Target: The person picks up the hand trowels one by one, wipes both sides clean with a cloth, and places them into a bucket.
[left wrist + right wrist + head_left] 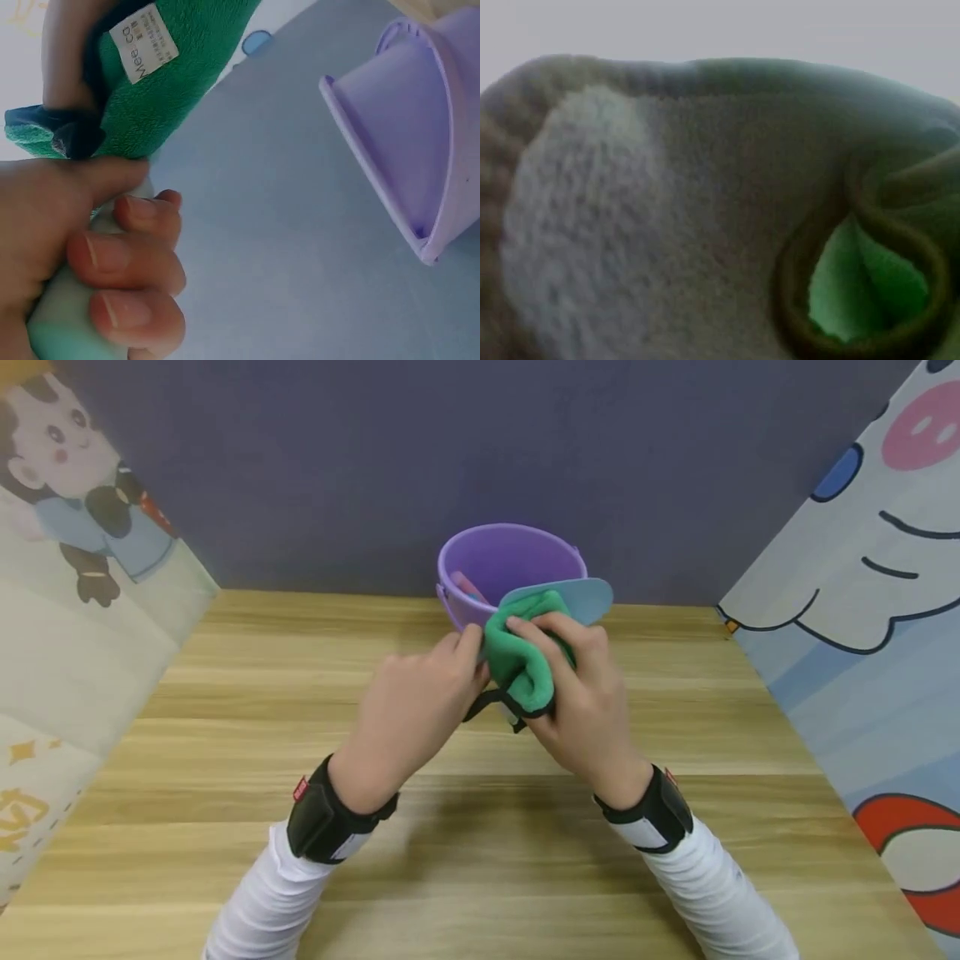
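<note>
My left hand (416, 697) curls its fingers round a pale handle (67, 330) with a mint-green end. Beyond the hands extends a light-blue flat, round-ended blade (592, 599), giving the tool a spatula-like look. In my right hand (588, 702) is a green cloth (517, 660) with dark edging, pinched and bunched against the blade. A white printed label (144, 43) shows on the cloth in the left wrist view. The right wrist view is filled by blurred cloth (705, 217). Just beyond both hands stands a purple bucket (525, 556), partly hidden by blade and cloth.
A pinkish stick-like thing (468, 587) lies inside the bucket. The wooden tabletop (300, 693) ends at a dark grey-blue back panel (337, 468). Cartoon-printed side panels (847, 610) flank the table.
</note>
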A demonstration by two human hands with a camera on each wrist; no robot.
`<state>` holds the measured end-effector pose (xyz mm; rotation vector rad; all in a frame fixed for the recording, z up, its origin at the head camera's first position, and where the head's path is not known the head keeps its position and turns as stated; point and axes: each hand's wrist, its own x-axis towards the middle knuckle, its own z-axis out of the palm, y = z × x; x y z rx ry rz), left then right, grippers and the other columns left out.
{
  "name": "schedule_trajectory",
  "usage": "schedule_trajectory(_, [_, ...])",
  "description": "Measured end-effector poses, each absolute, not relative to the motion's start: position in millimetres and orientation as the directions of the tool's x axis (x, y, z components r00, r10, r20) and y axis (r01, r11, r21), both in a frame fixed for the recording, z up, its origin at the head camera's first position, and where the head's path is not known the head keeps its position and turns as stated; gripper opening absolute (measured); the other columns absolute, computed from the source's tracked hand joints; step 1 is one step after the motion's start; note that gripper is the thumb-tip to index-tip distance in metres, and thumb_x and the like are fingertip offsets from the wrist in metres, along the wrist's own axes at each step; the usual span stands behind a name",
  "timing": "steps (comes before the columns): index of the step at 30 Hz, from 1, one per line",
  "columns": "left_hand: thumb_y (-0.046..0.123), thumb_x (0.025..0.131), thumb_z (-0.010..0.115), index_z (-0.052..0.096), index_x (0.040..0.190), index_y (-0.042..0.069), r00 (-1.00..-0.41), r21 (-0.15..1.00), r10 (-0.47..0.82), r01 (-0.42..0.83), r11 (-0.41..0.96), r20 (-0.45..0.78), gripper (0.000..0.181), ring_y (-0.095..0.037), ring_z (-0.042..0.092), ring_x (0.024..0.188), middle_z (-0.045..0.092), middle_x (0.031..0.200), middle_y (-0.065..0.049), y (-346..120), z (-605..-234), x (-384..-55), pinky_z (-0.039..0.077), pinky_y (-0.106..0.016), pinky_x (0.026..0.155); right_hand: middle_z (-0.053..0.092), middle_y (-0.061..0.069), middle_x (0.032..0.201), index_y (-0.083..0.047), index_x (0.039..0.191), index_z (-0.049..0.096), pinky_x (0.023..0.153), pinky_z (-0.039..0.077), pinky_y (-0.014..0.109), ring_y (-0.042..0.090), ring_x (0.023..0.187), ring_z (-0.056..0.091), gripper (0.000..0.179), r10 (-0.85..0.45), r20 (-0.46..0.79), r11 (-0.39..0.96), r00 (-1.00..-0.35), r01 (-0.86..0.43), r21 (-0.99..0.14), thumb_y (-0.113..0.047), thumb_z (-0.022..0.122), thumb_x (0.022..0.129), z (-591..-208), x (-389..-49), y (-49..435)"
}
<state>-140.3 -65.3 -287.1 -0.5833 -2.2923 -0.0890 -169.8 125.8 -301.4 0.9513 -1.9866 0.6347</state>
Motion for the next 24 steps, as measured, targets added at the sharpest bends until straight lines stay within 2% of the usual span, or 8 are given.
schedule_trajectory(5, [0.023,0.103,0.059,0.056,0.092,0.006,-0.598,-0.103,0.397,0.465,0.88,0.696,0.021,-0.008,0.04,0.042,0.048,0.066,0.002,-63.5,-290.3,-142.3,0.035,-0.027,0.038,0.054,0.018,0.13,-0.01,0.14,0.061,0.083,0.046,0.044,0.035,0.097,0.051,0.044,-0.372,0.852,0.625,-0.368,-0.778,-0.063,-0.025,0.061,0.099,-304.5,-173.3,123.6])
schedule_trajectory(9, [0.024,0.102,0.06,0.057,0.091,0.006,-0.583,-0.133,0.4,0.446,0.885,0.707,0.021,-0.008,0.041,0.041,0.049,0.064,0.002,-64.6,-292.8,-143.7,0.036,-0.028,0.037,0.052,0.015,0.13,-0.012,0.145,0.056,0.08,0.044,0.043,0.034,0.094,0.049,0.046,-0.384,0.836,0.652,-0.391,-0.756,-0.054,-0.027,0.058,0.101,-305.6,-175.1,122.0])
schedule_trajectory(16, [0.023,0.102,0.06,0.059,0.094,0.005,-0.585,-0.12,0.394,0.45,0.885,0.709,0.02,-0.012,0.048,0.042,0.054,0.066,0.0,-62.0,-293.1,-144.3,0.041,-0.031,0.038,0.055,0.014,0.128,-0.017,0.137,0.061,0.075,0.045,0.045,0.036,0.09,0.049,0.04,-0.374,0.839,0.687,-0.396,-0.726,-0.036,-0.018,0.063,0.097,-307.2,-176.4,123.6])
schedule_trajectory(18, [0.024,0.103,0.06,0.059,0.094,0.005,-0.586,-0.122,0.396,0.45,0.884,0.707,0.021,-0.012,0.048,0.042,0.053,0.065,0.0,-61.6,-292.9,-144.5,0.041,-0.032,0.038,0.055,0.014,0.127,-0.016,0.134,0.062,0.077,0.046,0.046,0.037,0.093,0.05,0.038,-0.36,0.839,0.687,-0.407,-0.725,-0.056,-0.016,0.065,0.096,-307.3,-176.0,124.0])
schedule_trajectory(24, [0.03,0.103,0.061,0.054,0.09,0.008,-0.573,-0.147,0.412,0.451,0.88,0.708,0.026,-0.011,0.044,0.042,0.047,0.062,0.002,-62.5,-292.0,-145.6,0.038,-0.03,0.037,0.056,0.017,0.127,-0.011,0.128,0.064,0.093,0.049,0.048,0.038,0.11,0.053,0.033,-0.319,0.836,0.663,-0.446,-0.735,-0.14,-0.018,0.068,0.096,-303.4,-176.2,124.9])
